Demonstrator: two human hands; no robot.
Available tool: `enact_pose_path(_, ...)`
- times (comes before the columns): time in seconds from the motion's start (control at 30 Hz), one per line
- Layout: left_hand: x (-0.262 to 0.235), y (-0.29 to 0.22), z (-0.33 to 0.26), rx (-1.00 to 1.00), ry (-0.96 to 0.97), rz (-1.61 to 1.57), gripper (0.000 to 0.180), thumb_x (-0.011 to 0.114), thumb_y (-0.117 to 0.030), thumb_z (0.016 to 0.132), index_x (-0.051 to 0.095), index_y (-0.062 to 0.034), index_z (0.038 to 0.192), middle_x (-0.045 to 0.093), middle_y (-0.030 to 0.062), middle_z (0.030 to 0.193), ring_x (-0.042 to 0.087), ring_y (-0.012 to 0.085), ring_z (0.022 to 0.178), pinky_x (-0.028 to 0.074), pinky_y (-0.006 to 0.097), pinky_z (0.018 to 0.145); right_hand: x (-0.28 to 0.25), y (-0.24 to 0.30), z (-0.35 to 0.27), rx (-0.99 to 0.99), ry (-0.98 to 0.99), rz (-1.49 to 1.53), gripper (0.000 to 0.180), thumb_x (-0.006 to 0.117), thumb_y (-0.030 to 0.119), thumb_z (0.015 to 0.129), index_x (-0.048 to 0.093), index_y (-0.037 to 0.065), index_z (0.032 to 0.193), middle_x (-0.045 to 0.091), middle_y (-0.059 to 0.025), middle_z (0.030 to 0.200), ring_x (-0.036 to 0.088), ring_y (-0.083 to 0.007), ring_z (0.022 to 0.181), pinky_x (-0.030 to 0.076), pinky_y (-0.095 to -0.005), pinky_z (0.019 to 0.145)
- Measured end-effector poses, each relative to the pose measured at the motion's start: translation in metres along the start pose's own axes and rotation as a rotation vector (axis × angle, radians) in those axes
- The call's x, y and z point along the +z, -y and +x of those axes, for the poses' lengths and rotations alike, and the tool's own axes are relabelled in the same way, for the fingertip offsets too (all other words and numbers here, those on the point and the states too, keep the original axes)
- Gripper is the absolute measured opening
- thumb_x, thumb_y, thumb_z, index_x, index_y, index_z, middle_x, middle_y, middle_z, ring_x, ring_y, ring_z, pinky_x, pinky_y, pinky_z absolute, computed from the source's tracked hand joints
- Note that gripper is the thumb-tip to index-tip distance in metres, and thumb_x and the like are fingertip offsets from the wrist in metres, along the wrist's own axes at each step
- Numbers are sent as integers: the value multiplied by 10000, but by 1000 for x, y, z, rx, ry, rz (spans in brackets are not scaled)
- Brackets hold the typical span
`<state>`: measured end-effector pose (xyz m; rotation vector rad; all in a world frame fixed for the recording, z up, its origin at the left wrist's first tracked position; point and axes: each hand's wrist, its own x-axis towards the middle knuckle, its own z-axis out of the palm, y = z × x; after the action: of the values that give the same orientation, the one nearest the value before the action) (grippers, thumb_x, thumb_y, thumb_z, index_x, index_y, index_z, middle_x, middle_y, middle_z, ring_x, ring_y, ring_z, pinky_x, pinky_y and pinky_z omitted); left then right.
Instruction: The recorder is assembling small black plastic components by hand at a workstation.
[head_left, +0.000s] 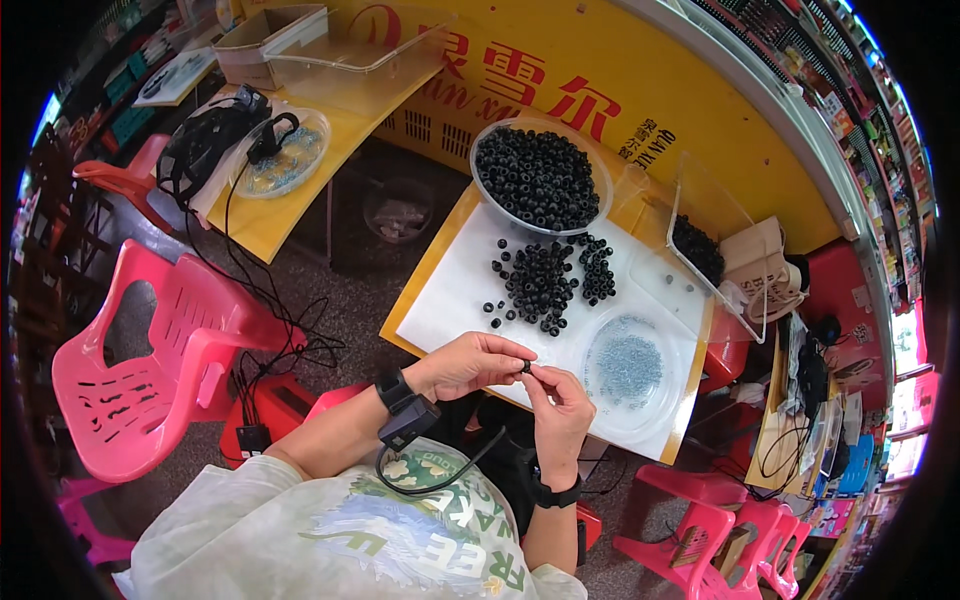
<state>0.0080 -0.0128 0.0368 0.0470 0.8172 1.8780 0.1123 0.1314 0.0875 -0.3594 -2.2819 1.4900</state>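
Observation:
My left hand (pixel 468 362) and my right hand (pixel 560 405) meet just off the front edge of the white-topped table (pixel 430 318). Their fingertips pinch a small black round part (pixel 526 367) from both sides; its details are mostly covered by the fingers. Beyond my hands, a loose pile of the same black round parts (pixel 540 282), some showing a center hole, lies on the white surface. A clear bowl (pixel 478 190) behind the pile is heaped with more of them. To the right of my right hand sits a shallow clear dish holding tiny pale-blue pieces (pixel 628 362).
A tilted clear bin (pixel 690 205) with black parts stands at the table's right. On the left, another yellow table (pixel 265 225) carries a dish, a black bag and cables. Pink chairs (pixel 150 350) stand left and lower right. A yellow printed panel (pixel 700 120) rises behind.

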Motion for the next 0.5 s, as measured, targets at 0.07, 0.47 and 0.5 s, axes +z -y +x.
enact_pose_path(0.07,-1,2,0,4,1,16,264,642,-76,939,657,-20,1196,682,54,1072,658,97,922,548,226,881,2,-1,-2,-13,-8,-11,147,752,-13,803,720,-22,946,710,-117,885,656,-154,737,517,-256,683)
enact_pose_path(0.47,-13,5,-4,-101,180,-45,512,680,-52,906,461,-17,1368,677,82,1079,663,139,959,539,291,911,-4,-10,-4,69,180,39,293,772,1,760,711,6,1046,699,-105,1032,643,-158,905,509,-272,781)
enact_pose_path(0.5,-7,6,-5,-115,129,-32,582,696,-57,896,416,-23,1405,669,93,1135,663,130,949,545,281,882,-5,-10,-4,32,248,41,301,764,1,769,710,10,1064,695,-94,1042,636,-148,925,505,-266,797)
